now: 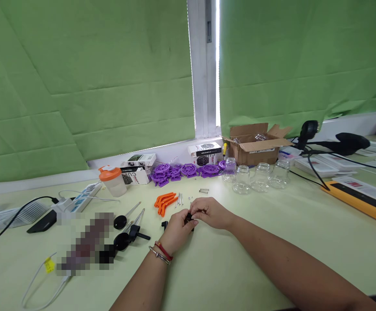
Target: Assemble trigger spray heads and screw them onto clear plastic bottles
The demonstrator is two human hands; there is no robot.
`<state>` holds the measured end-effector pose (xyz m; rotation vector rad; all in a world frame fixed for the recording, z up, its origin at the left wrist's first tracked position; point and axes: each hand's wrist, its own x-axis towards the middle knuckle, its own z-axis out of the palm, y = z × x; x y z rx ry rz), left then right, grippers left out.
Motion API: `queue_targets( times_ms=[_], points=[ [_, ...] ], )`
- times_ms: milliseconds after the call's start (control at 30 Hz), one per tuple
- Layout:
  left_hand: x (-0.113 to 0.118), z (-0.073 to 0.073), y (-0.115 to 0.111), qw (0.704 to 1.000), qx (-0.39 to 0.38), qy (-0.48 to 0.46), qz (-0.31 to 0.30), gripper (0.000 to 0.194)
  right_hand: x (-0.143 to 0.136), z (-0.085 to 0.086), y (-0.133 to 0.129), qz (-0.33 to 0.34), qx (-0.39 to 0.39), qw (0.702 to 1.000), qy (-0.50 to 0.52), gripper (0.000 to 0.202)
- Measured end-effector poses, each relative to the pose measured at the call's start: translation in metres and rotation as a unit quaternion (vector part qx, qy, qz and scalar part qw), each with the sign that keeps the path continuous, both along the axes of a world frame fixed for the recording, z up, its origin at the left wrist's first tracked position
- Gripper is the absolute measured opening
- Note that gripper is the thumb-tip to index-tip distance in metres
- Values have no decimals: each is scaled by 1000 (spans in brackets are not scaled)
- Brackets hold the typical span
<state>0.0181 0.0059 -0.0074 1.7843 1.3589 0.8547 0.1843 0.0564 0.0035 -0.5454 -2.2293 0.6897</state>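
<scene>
Together, our two bare hands meet above a smooth, pale green surface [226, 276], near its middle. Our left hand [176, 228], a red band [163, 250] and a thin metal bangle [159, 255] at its wrist, has its fingers clamped on a small black part [188, 218], mostly hidden by our grip. Our right hand [212, 211] brings its fingers together at the part's upper edge; we cannot tell just what they pinch.

Just beyond our hands lie glossy orange pieces [165, 203], bent like elbows and stacked loosely, beside slim, straight silver pins [179, 199] and a coiled wire spring [203, 190]. To our left, flat black discs [121, 222] rest near slender metal rods [137, 220].

Farther back, we see purple openwork rings [188, 170] heaped in a row, then clear, round-bellied jars [261, 178] with narrower necks. Behind those jars stands a brown cardboard box [255, 154], its flaps spread, with transparent pieces [260, 137] showing inside.
</scene>
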Motion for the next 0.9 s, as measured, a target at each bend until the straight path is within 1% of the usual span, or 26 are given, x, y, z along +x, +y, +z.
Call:
queue_targets(
  times_ms=[167,333,433,567,700,733,800,900],
  points=[
    [-1,-3,1,1000,-7,-13,-1,16,1,-2,2,12,14,1000,-10,11],
    [-1,-5,0,999,-19,-32,6,16,1,-4,2,-5,14,999,-28,6],
    [0,-4,0,999,-21,-33,13,16,-1,-7,2,-29,-2,999,-35,5],
    [-3,-2,1,999,23,-22,37,17,-4,-9,0,-59,-37,997,-45,7],
    [-8,-2,1,997,53,32,50,16,-4,-8,1,-61,-46,995,-59,14],
    [-10,-2,1,996,54,43,53,15,-4,-8,3,-68,-48,995,-55,15],
    [-12,-1,2,995,55,64,61,15,-1,-10,9,-103,-60,992,-34,17],
    [-15,3,3,990,56,98,82,11,7,-15,22,-186,-98,978,9,15]
  ],
)
